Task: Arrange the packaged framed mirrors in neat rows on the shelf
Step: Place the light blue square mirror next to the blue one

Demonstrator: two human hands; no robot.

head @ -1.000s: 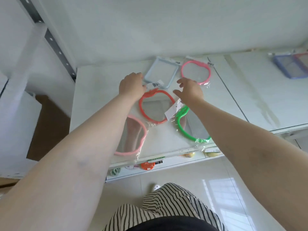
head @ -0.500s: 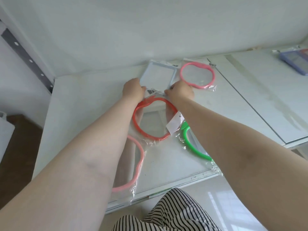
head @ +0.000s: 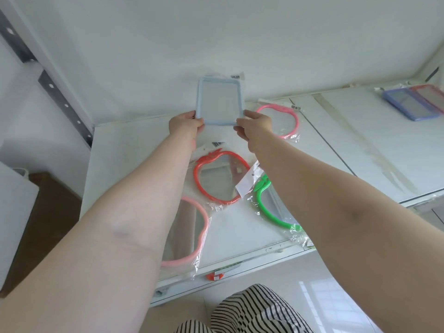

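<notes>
Here the left hand [head: 183, 124] pinches the lower left corner of the pale blue square mirror [head: 219, 102], thumb over the frame and fingers curled behind it, while the right hand [head: 254, 127] pinches the lower right corner in the same way. Between them the mirror is lifted clear of the shelf [head: 134, 145], tilted up with its top edge toward the back wall [head: 216, 44]; its clear wrap and barcode tag show above the frame.

Just right of the right hand, a pink apple-shaped mirror [head: 278, 120] lies flat near the back of the shelf. Closer to the person, under the forearms, lie a red strawberry-shaped mirror [head: 219, 179], a green-framed mirror [head: 271, 207] partly hidden by the right arm, and a larger pale pink mirror [head: 189, 234] near the front edge, partly under the left arm. These three sit at loose angles, with the red one's bag and a white header card overlapping the green one. Far to the right, on the adjoining shelf section, a blue rectangular mirror [head: 406, 102] and a red-edged one [head: 430, 94] lie side by side.

The step in hand looks like placing the blue mirror into the back row. The next move would call for lowering it flat beside the pink apple mirror, squared to the wall, then releasing both corners evenly so the slippery bag does not skew.
</notes>
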